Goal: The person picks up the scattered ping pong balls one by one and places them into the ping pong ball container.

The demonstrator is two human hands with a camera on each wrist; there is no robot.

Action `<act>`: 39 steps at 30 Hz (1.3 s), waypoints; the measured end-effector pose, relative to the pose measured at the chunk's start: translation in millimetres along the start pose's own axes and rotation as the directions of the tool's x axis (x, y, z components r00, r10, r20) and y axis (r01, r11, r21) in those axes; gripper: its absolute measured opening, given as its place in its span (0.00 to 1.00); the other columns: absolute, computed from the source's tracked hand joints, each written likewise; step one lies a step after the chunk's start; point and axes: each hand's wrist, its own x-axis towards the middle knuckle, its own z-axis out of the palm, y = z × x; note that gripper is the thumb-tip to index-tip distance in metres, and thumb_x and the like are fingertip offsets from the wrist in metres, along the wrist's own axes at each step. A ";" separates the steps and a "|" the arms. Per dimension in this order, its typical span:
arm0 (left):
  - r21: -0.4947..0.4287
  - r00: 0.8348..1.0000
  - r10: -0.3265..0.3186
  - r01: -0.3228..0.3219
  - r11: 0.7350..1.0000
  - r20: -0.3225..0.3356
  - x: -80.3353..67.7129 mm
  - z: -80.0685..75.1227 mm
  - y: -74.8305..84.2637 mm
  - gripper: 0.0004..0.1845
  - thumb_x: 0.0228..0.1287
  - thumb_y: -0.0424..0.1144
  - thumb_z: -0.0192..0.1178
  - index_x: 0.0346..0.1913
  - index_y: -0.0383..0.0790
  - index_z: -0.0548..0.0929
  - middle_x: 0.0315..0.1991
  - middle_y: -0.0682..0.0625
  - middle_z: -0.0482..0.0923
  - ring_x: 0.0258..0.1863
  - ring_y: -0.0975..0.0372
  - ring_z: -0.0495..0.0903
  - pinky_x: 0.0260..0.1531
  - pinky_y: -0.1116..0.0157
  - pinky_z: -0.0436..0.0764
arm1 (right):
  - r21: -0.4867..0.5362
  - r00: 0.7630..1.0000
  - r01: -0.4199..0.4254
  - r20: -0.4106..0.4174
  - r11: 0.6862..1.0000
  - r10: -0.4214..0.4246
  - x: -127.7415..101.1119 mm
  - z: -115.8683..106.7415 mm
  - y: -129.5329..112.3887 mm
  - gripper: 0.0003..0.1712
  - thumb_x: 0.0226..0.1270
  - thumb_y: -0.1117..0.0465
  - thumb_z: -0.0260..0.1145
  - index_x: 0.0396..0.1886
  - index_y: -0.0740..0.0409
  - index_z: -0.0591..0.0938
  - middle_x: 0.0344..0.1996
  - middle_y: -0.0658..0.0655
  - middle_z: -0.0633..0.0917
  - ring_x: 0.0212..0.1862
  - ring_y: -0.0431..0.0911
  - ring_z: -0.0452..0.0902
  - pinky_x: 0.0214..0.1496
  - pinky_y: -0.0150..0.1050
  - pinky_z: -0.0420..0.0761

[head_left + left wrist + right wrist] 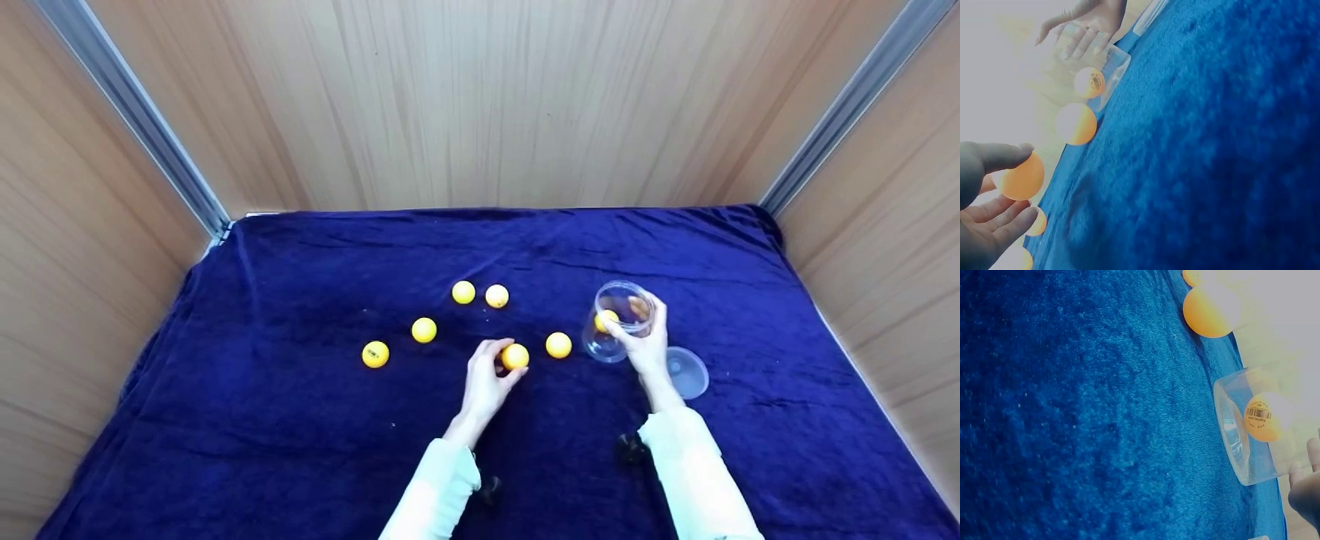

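Observation:
My left hand (pixel 487 379) pinches an orange ping-pong ball (pixel 515 356) between thumb and fingers, close over the blue cloth; the left wrist view shows this ball (pixel 1022 177) at the fingertips. With my right hand (pixel 646 337) I grip a clear plastic jar (pixel 600 349) near its open rim, thumb on the near side and fingers round the far side. Inside the jar is one orange ball (pixel 606 321), whose printed barcode shows in the right wrist view above the jar's base (pixel 1235 439). Another ping-pong ball (pixel 559 345) lies between the held ball and the jar.
Two balls lie farther back, one yellow-orange (pixel 463 292) and one paler (pixel 496 296). To the left are two more balls, one (pixel 424 330) plain and one (pixel 375 354) with dark print. A translucent round lid (pixel 686 373) lies beside my right wrist. Wooden panels (pixel 480 105) enclose the cloth-covered table (pixel 262 420).

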 end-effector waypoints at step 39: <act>-0.155 0.990 0.128 -0.136 0.979 -0.061 49.8 65.6 60.0 0.22 0.45 0.38 0.68 0.45 0.33 0.78 0.37 0.47 0.74 0.32 0.64 0.76 0.28 0.67 0.78 | -0.079 0.999 0.038 -0.018 0.996 -0.039 3.9 -5.6 16.1 0.42 0.35 0.64 0.77 0.54 0.52 0.67 0.47 0.57 0.74 0.54 0.59 0.65 0.56 0.43 0.66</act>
